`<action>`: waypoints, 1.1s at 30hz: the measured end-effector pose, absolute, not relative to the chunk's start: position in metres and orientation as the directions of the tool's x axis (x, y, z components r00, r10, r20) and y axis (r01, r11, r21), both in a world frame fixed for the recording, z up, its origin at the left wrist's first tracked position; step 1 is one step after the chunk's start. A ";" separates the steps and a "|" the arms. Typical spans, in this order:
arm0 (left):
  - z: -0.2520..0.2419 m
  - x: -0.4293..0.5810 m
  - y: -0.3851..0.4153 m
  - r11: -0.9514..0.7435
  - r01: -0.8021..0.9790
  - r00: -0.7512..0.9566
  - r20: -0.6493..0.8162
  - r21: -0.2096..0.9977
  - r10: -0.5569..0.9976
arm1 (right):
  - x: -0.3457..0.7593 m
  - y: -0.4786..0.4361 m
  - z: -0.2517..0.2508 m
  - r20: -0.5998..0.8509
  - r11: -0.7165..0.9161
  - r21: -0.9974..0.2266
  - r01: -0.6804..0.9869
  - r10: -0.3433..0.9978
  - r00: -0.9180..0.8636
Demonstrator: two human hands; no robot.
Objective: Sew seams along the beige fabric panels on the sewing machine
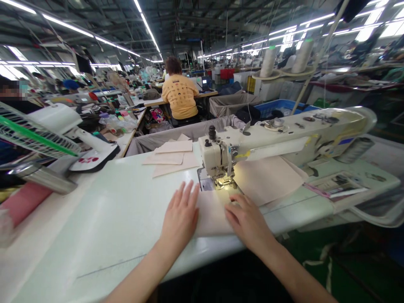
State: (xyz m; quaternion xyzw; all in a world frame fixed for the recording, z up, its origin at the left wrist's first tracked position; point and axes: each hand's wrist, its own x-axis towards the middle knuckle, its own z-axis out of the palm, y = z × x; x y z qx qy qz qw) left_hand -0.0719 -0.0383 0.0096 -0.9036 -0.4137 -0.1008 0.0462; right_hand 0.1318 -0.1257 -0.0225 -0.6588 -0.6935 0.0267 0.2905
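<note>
And we're seeing a bare left hand [179,214] and a bare right hand [249,223], both running into long, bare forearms [142,269]!

Counts: 1 left hand [180,214], 1 right hand [248,223], 1 sewing machine [221,155], 2 thread cones [268,62] on a stand, 1 fan [34,132], 1 blue crate [284,108], 1 seated co-worker [180,96] in a yellow shirt. Loose cream panels [173,153] on the desk [104,219]: at least 3, overlapping. Cream fabric [211,214] under the hands and past the needle: 1 or 2 pieces, can't tell.
</note>
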 end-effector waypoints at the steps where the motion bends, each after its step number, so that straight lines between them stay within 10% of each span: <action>1: 0.005 -0.066 -0.038 -0.747 0.664 0.728 0.205 0.026 0.654 | 0.134 -0.126 -0.024 0.386 0.183 -0.425 0.887 0.922 -0.005; 33: -0.007 -0.062 0.002 -0.877 0.440 0.886 0.062 0.193 0.459 | 0.146 -0.096 -0.042 0.491 0.409 -0.473 0.781 0.858 -0.152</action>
